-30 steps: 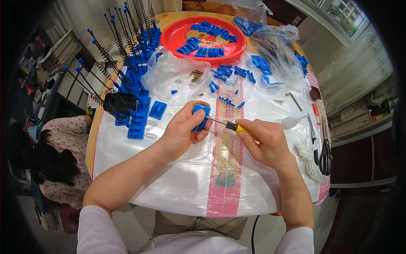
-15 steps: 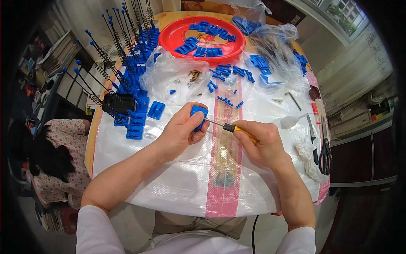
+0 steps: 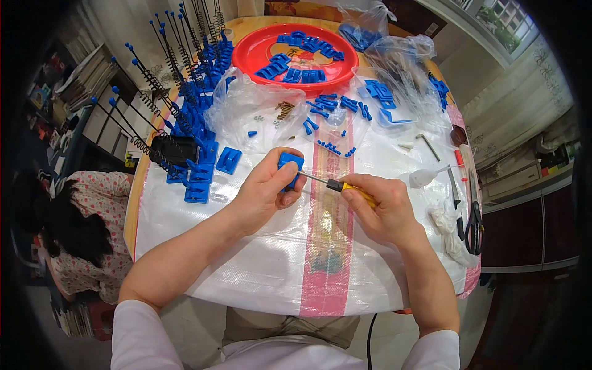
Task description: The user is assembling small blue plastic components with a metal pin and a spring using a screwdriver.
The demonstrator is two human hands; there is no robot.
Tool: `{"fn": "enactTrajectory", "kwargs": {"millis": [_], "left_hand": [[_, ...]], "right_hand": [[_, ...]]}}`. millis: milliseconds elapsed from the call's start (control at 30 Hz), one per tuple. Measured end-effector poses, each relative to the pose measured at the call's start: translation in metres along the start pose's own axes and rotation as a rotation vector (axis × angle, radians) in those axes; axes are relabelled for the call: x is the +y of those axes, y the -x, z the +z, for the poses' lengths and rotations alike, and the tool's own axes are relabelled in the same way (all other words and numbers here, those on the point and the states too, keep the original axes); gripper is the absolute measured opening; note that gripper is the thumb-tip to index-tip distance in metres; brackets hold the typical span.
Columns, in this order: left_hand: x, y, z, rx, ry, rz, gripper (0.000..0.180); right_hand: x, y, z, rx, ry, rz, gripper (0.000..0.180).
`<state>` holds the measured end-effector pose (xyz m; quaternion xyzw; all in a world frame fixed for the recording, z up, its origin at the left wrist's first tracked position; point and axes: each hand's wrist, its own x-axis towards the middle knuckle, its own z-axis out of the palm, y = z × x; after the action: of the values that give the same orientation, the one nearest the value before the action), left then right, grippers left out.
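My left hand (image 3: 275, 180) is closed around a small blue plastic part (image 3: 290, 163), held above the middle of the table with the thumb across its face. My right hand (image 3: 383, 206) grips the yellow and black handle of a screwdriver (image 3: 335, 184). Its metal shaft points left and reaches the side of the blue part; the tip is hidden there by the part and my fingers. To the left of my left hand lies a loose blue base piece (image 3: 229, 160). Beyond both hands, tiny blue caps (image 3: 328, 147) and blue connector pieces (image 3: 321, 105) are scattered.
Upright black springs with blue tips (image 3: 151, 80) crowd the left edge. At the back sits a red tray (image 3: 240, 66) of blue parts. Brass screws (image 3: 285, 110) lie on a clear bag (image 3: 228, 117). A hex key (image 3: 427, 148) and scissors (image 3: 473, 228) lie right. Someone (image 3: 92, 228) sits at left.
Both hands and the screwdriver stay nearly in place, with only a slight shift of the right hand. The person at left has leaned a little.
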<state>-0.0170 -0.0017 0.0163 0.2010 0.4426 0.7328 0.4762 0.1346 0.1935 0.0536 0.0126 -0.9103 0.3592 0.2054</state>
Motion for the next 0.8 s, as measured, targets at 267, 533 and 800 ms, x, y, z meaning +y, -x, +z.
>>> {"fn": "enactTrajectory", "kwargs": {"millis": [267, 533, 800], "left_hand": [[0.005, -0.003, 0.0, 0.072, 0.18, 0.036, 0.031], [-0.001, 0.0, 0.007, -0.081, 0.173, 0.001, 0.04], [-0.012, -0.003, 0.009, -0.174, 0.112, -0.063, 0.046]], "right_hand": [[0.013, -0.003, -0.023, 0.038, 0.198, 0.002, 0.016], [0.024, -0.007, -0.009, 0.065, 0.488, -0.119, 0.026], [-0.012, -0.012, 0.021, 0.0, 0.246, -0.464, 0.049]]}}
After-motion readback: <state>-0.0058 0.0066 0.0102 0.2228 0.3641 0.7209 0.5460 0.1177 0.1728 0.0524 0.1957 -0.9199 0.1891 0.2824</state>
